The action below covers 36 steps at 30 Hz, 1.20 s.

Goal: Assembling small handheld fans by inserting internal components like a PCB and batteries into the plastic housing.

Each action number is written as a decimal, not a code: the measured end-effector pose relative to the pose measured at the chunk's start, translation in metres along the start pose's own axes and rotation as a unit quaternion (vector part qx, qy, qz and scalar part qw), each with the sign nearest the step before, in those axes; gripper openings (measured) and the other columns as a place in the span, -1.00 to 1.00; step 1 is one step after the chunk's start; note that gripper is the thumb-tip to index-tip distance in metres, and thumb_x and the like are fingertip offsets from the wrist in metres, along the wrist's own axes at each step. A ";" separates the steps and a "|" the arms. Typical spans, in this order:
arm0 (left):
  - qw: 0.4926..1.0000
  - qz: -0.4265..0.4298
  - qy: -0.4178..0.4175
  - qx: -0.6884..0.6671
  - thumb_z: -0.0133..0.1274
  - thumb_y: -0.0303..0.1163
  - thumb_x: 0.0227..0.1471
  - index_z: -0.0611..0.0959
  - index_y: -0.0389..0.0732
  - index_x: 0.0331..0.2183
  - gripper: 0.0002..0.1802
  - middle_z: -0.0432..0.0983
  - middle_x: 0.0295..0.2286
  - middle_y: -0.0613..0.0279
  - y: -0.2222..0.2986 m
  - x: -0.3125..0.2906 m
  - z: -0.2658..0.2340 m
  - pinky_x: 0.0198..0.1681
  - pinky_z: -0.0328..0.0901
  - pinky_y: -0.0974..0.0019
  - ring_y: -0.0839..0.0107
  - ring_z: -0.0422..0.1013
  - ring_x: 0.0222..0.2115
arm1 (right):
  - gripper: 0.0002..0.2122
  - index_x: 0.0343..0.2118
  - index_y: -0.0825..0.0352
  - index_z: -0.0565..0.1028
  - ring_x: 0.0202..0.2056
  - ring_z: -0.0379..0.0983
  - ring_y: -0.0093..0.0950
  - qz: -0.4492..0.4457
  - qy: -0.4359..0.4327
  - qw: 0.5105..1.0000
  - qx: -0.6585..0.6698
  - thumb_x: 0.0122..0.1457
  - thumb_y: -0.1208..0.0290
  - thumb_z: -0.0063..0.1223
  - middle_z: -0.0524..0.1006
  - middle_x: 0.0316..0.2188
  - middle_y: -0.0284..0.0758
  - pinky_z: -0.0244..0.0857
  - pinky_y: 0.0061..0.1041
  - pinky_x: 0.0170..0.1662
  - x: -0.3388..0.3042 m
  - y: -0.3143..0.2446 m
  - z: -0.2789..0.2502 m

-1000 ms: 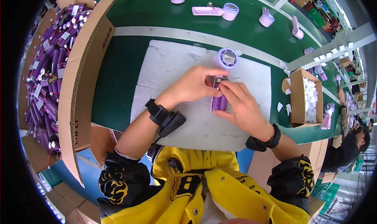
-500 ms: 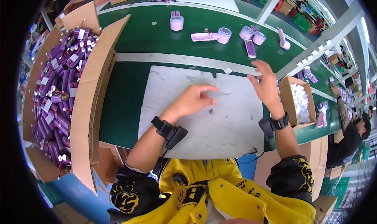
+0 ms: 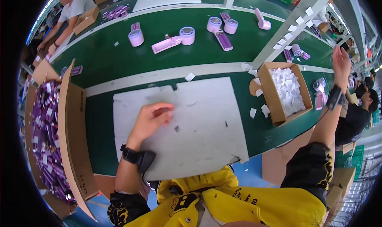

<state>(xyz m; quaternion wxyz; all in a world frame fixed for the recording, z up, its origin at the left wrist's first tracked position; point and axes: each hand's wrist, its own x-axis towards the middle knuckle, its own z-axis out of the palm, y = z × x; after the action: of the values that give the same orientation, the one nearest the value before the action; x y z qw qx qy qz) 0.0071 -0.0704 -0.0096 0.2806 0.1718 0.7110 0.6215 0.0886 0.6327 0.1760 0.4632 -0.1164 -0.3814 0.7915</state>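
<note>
My left hand (image 3: 150,121) hovers over the pale foam mat (image 3: 199,135), fingers loosely bent, the thumb apart from them, nothing visible in the grasp. Far to the right, my right hand (image 3: 341,63) is stretched out with its fingers extended and no object seen in it. Below that hand, beside my forearm, lies a pink handheld fan (image 3: 320,94). Between my arms, to the right of the mat, an open cardboard box (image 3: 275,107) holds many small white pieces (image 3: 285,89).
At left stands a large carton (image 3: 75,139) full of purple battery packs (image 3: 45,135). Several pink fan parts (image 3: 187,36) lie on the green belt (image 3: 115,63) beyond a pale rail. A slanted white post (image 3: 296,24) rises behind the small box. Co-workers sit at far left and right.
My right hand has swung from above the mat's right side out to the far right. The view has turned right, and my left hand stays over the mat.
</note>
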 end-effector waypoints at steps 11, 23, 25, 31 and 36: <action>0.980 -0.093 0.097 -0.145 0.06 -0.48 0.15 0.59 -0.32 -0.14 -0.77 0.57 -0.31 0.10 0.029 -0.011 -0.013 -0.44 0.47 0.32 0.35 0.53 -0.46 | -0.60 0.06 0.28 0.42 -0.10 0.46 -0.36 0.110 -0.451 0.748 -0.474 0.24 0.15 -0.05 0.52 -0.16 -0.30 0.38 -0.27 -0.03 0.232 0.234 0.007; 0.943 0.064 0.085 0.314 0.22 -0.36 -0.03 0.50 -0.21 0.06 -0.43 0.45 -0.03 0.05 0.110 0.117 0.010 -0.02 0.34 0.22 0.23 0.40 -0.06 | -0.54 0.04 0.22 0.46 -0.40 0.42 -0.53 0.134 -0.440 0.534 -0.710 0.15 0.06 0.01 0.55 -0.31 -0.34 0.35 -0.54 -0.36 0.180 0.273 0.092; 0.884 0.152 0.132 0.421 0.26 -0.29 -0.10 0.47 -0.20 0.09 -0.32 0.31 0.11 0.01 0.094 0.158 0.002 0.08 0.25 0.11 0.03 0.26 0.09 | -0.54 0.04 0.23 0.46 -0.46 0.41 -0.57 0.152 -0.391 0.524 -0.741 0.14 0.07 0.02 0.56 -0.33 -0.36 0.34 -0.58 -0.41 0.179 0.271 0.100; 0.850 0.008 0.106 0.516 0.28 -0.07 -0.22 0.55 -0.24 -0.03 -0.29 0.25 0.15 -0.01 0.071 0.246 0.000 0.21 0.04 -0.12 -0.13 0.07 0.20 | -0.43 0.06 0.24 0.45 -0.45 0.42 -0.59 0.061 -0.310 0.651 -0.690 0.08 -0.06 0.04 0.55 -0.29 -0.30 0.33 -0.59 -0.42 0.140 0.177 0.094; 0.842 -0.032 0.106 0.528 0.23 -0.11 -0.20 0.65 -0.28 -0.20 -0.46 0.49 -0.06 -0.07 0.101 0.213 0.021 0.10 0.22 -0.03 -0.08 0.29 0.09 | -0.39 0.10 0.28 0.40 -0.31 0.41 -0.52 -0.051 -0.308 0.673 -0.671 0.05 -0.02 0.11 0.51 -0.19 -0.28 0.32 -0.53 -0.26 0.167 -0.059 -0.059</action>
<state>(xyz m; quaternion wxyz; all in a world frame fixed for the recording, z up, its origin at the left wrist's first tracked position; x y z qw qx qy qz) -0.1574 0.0895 0.0489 0.0906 0.2040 0.9620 0.1570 0.0679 0.8163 0.2060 0.1567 -0.1262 -0.9361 0.2884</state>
